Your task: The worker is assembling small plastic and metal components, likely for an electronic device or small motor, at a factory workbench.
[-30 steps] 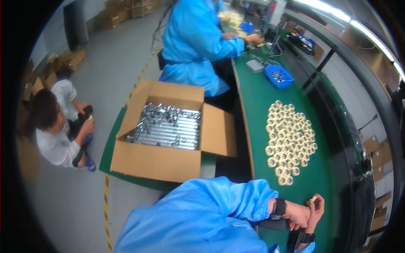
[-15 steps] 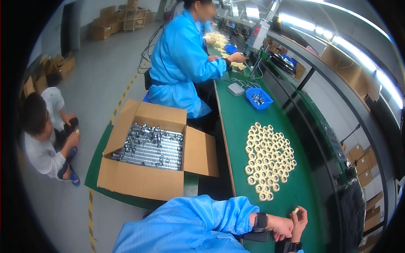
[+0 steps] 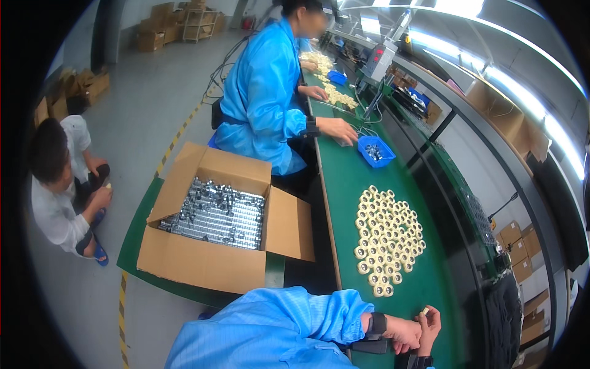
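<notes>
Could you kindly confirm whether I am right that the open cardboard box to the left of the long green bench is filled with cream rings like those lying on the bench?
Not quite: the head view shows the open cardboard box filled with shiny metal parts, not cream rings.

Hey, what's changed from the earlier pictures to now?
The co-worker's nearer hand has moved down from the grey machine toward the blue tray. The camera view has shifted too. Unchanged: the right hand holds a small cream piece, with the left hand close against it, and the cream rings lie grouped on the green bench.
</notes>
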The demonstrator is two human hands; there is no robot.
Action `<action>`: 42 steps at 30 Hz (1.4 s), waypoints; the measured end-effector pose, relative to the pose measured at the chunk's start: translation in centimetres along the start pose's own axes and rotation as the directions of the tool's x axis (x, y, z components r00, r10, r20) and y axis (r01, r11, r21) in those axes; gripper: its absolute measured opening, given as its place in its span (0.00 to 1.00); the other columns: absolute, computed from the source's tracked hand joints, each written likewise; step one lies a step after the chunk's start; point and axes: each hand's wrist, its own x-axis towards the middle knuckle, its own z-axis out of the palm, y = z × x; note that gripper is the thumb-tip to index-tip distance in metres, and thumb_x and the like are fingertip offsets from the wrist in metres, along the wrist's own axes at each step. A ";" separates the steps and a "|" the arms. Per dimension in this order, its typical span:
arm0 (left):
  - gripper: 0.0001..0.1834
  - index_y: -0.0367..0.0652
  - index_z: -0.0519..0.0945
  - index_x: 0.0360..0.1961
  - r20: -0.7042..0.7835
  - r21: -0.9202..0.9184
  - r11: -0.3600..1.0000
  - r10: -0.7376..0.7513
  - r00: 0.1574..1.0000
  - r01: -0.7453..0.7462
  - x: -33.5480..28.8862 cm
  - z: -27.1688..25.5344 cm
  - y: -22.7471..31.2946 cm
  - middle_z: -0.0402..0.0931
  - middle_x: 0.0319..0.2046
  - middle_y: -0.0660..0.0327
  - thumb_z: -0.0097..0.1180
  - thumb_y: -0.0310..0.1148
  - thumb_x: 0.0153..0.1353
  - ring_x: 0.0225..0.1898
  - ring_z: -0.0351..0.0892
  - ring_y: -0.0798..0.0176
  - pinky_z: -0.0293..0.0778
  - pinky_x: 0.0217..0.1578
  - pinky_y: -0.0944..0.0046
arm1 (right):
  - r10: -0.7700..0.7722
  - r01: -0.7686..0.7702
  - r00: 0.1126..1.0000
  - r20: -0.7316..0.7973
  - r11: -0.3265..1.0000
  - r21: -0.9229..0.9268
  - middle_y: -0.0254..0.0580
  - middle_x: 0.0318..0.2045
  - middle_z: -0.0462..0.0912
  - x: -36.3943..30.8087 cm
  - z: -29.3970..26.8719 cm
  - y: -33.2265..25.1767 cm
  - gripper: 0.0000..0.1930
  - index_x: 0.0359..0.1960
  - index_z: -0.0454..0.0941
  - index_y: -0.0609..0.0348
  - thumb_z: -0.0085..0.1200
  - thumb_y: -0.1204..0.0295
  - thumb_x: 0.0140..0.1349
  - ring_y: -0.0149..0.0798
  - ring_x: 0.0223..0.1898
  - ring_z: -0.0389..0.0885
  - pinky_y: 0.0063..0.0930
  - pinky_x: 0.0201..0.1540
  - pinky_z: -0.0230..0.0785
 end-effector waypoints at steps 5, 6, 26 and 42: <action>0.12 0.33 0.76 0.23 -0.005 0.002 1.000 0.009 1.000 -0.009 0.0 -0.1 -0.1 0.77 0.20 0.52 0.52 0.33 0.57 0.17 0.79 0.59 0.74 0.15 0.67 | -0.006 0.006 1.000 -0.004 1.000 0.010 0.34 0.33 0.75 -0.1 0.5 -0.6 0.12 0.45 0.72 0.63 0.55 0.79 0.59 0.25 0.28 0.75 0.17 0.32 0.69; 0.12 0.33 0.76 0.23 -0.004 0.002 1.000 0.011 1.000 -0.011 0.1 -0.1 -0.1 0.77 0.20 0.52 0.52 0.33 0.57 0.17 0.79 0.59 0.74 0.15 0.67 | -0.006 0.006 1.000 -0.005 1.000 0.009 0.34 0.33 0.75 -0.1 0.4 -0.5 0.12 0.45 0.72 0.63 0.55 0.79 0.59 0.25 0.28 0.75 0.17 0.32 0.69; 0.11 0.34 0.75 0.25 -0.004 0.005 1.000 -0.019 1.000 0.019 -1.4 0.1 1.1 0.77 0.20 0.53 0.52 0.33 0.57 0.16 0.79 0.61 0.73 0.14 0.68 | 0.035 -0.036 0.999 0.004 0.999 0.003 0.34 0.35 0.75 -0.3 0.7 -1.3 0.13 0.46 0.72 0.64 0.55 0.79 0.59 0.25 0.32 0.73 0.20 0.36 0.71; 0.29 0.38 0.55 0.64 -0.544 0.419 0.683 0.716 0.437 -0.598 -12.9 -8.6 19.4 0.76 0.21 0.60 0.50 0.29 0.64 0.22 0.78 0.68 0.75 0.24 0.69 | 0.064 -0.064 0.998 -0.006 0.997 0.034 0.28 0.31 0.73 -0.4 0.4 -1.4 0.12 0.44 0.72 0.62 0.56 0.76 0.60 0.20 0.29 0.71 0.14 0.33 0.69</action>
